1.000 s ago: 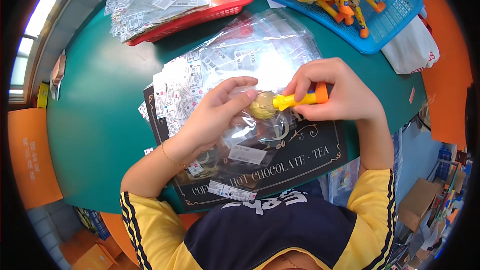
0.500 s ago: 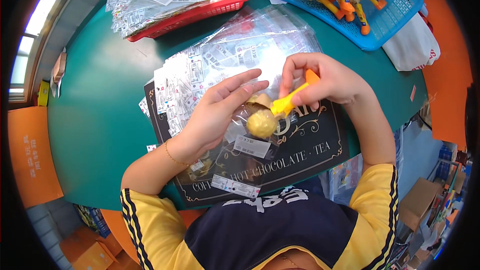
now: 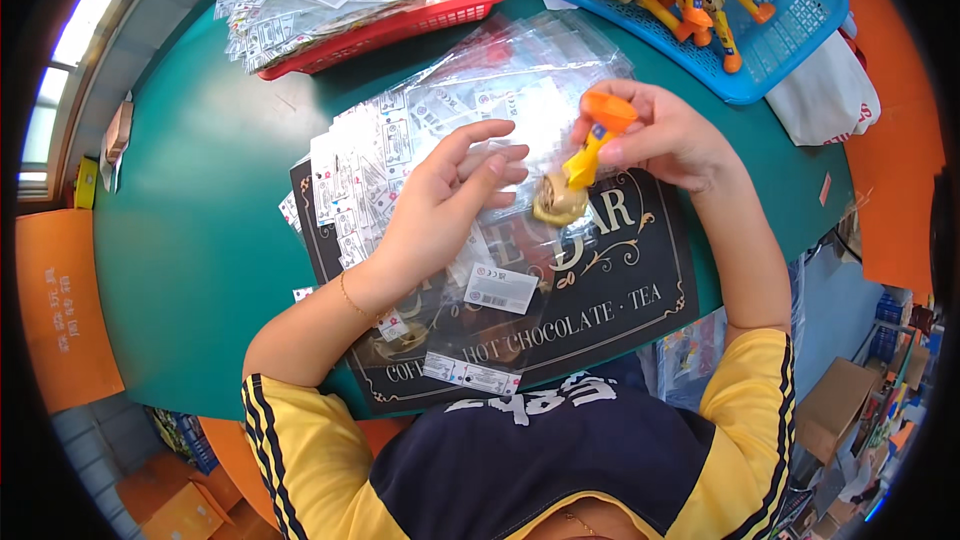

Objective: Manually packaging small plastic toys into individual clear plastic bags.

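Note:
My right hand grips a toy figure by its yellow and orange body. Its blond head points down and toward my left hand, while the orange foot end sticks up between my fingers. Close by on the left, my left hand has its fingers spread, with the thumb near the figure's head but apart from it. Under and below that hand lies a clear plastic bag with white printed labels; whether my fingers touch its edge is hard to see. Beyond both hands is a fanned stack of clear printed bags.
A black printed mat lies beneath the work on a green table. At the back left stands a red basket of bags, some filled. A blue basket of similar figures sits at the back right, beside a white bag.
My right hand has lifted the figure up and rightward and turned it, so its head is farther from the labelled bag. My left fingers have shifted slightly and remain spread.

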`<state>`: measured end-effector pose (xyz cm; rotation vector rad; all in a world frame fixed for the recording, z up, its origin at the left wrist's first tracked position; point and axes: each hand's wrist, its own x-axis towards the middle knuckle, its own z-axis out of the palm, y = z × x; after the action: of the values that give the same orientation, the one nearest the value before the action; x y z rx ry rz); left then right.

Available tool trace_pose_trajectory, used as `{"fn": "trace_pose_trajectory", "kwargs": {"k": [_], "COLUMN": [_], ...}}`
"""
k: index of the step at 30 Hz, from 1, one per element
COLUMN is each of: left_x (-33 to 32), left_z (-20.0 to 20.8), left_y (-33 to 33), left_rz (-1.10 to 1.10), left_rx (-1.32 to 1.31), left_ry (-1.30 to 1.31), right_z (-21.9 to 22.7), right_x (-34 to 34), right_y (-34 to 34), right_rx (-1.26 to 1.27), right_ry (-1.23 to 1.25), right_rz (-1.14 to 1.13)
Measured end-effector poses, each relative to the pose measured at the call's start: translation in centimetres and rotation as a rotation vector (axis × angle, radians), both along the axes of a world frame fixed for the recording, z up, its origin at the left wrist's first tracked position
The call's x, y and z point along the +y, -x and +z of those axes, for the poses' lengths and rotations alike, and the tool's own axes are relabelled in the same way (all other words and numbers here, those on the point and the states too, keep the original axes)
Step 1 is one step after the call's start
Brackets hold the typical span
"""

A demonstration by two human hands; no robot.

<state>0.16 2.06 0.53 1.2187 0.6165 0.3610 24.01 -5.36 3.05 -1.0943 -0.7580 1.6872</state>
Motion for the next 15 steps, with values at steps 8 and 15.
{"fn": "trace_pose_trajectory", "kwargs": {"k": [8,15], "left_x": [-0.5,-0.7], "left_z": [-0.1,-0.6], "left_y": [-0.2,0.1], "left_rz": [-0.001,0.044], "left_rx": [-0.038,-0.06], "left_ry": [0.124,-0.05], "right_z": [-1.0,-0.7], "right_x": [-0.1,0.1], "right_y": [1.6,1.2], "right_rx": [-0.208,-0.128], "right_ry": [-0.095,0.068], "right_rz": [0.208,-0.033]}}
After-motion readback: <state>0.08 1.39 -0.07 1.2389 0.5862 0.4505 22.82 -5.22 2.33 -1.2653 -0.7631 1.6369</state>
